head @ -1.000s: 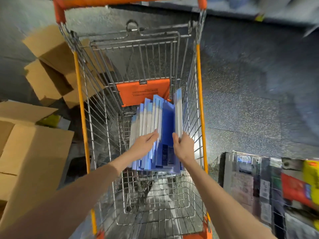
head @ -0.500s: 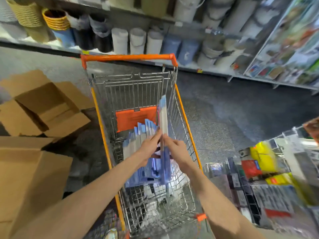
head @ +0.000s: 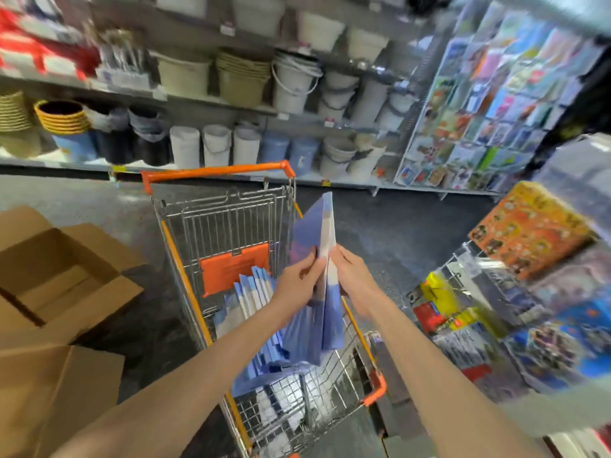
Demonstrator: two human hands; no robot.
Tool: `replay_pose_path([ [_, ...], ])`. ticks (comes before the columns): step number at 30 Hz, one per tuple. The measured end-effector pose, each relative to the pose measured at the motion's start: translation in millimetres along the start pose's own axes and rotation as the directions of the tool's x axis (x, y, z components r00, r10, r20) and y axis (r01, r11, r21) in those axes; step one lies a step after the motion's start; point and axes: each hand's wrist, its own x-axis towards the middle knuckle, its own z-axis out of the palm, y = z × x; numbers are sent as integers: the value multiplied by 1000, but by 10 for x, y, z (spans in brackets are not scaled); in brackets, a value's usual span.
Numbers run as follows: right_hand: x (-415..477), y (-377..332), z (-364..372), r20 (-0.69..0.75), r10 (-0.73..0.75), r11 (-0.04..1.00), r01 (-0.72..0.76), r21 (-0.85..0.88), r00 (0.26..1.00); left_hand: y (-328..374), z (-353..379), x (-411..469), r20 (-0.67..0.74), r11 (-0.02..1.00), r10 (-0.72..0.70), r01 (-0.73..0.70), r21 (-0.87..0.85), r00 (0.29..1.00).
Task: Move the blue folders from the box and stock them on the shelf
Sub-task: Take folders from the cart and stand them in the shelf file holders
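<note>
A bundle of blue folders (head: 317, 312) with white spines stands upright, lifted above the right side of a wire shopping cart (head: 231, 223). My left hand (head: 299, 280) grips the bundle's left face, and my right hand (head: 352, 276) grips its right face. More blue folders (head: 251, 299) remain stacked on edge inside the cart, below and to the left of the lifted bundle. A wire shelf (head: 496, 292) with packaged goods stands at the right.
Open cardboard boxes (head: 62, 276) lie on the floor at the left. Shelves of buckets and baskets (head: 248, 104) run along the far wall. A rack of colourful cards (head: 489, 104) hangs at the back right. Dark floor (head: 396, 233) stretches between cart and shelves.
Both hands have raised a bundle of folders out of the cart and toward the right. The view has tilted up from the cart to the shelves.
</note>
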Motion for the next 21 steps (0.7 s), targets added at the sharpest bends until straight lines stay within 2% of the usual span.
replay_pose_path([
  [3,-252,-39,-302,54,23,979,-34,202,998,78,233,-17,13,994,105,-105,-1,994],
  [5,-408,-2,-495,68,12,955,-31,296,998,94,401,-21,20,993,117,-117,-22,993],
  [9,-732,74,-952,52,-43,915,19,402,998,121,776,-9,62,983,143,-149,111,988],
  [14,-1190,62,-1539,38,-72,894,47,445,997,232,1357,-147,136,966,175,-197,167,975],
  [21,-1670,155,-2170,-6,-76,860,69,505,997,482,2075,-638,185,973,176,-200,119,967],
])
